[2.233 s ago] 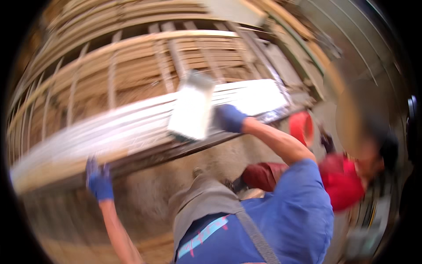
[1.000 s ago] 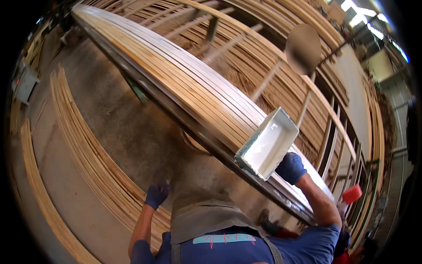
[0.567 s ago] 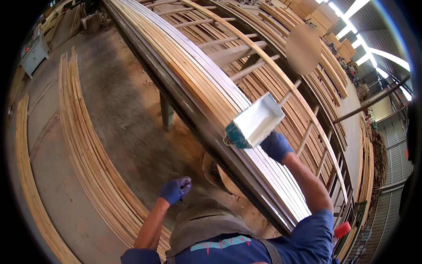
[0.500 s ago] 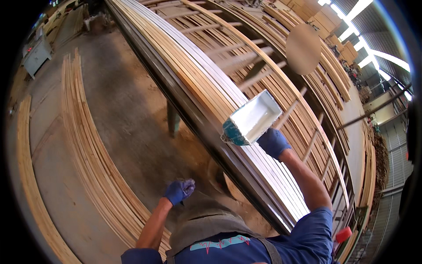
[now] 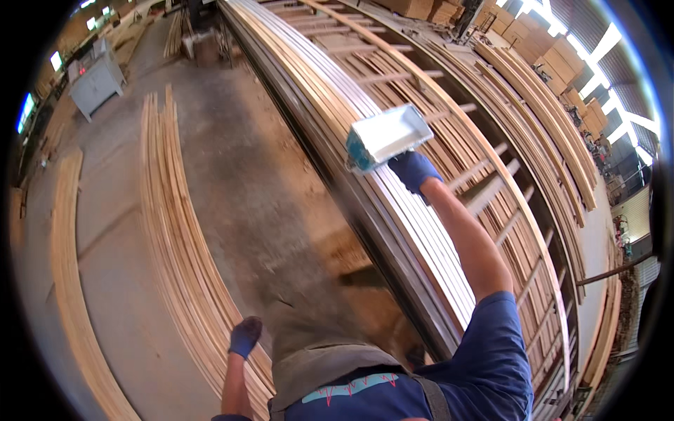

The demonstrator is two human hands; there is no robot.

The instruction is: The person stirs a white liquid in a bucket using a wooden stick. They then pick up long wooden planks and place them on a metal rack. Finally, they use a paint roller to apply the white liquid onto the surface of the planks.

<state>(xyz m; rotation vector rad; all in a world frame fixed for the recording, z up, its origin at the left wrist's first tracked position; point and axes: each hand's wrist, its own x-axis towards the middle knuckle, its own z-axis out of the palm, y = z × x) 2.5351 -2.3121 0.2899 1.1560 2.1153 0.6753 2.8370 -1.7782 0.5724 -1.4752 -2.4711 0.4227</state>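
Note:
My right hand (image 5: 413, 172), in a blue glove, grips the near side of a blue-and-white open box-shaped paint container (image 5: 390, 137). White paint coats its inside. The container is over a row of long wooden strips (image 5: 323, 84), some bare, and beside them lie white-coated strips (image 5: 421, 217). Whether it touches the strips I cannot tell. My left hand (image 5: 245, 337), also gloved, hangs low at my left side with its fingers curled. Nothing shows in it. Below it, bundled bare strips (image 5: 175, 231) lie on the floor.
A dark rail (image 5: 344, 203) edges the strips' support. To the right stands a wooden rack with a long curved rail (image 5: 484, 140) and crossbars, with more strips beneath. Another board stack (image 5: 67, 266) lies far left. A grey cabinet (image 5: 96, 81) stands at the back left.
My right hand has carried the paint container farther forward along the strips. My left hand has swung down and left. The whole view has shifted as I moved.

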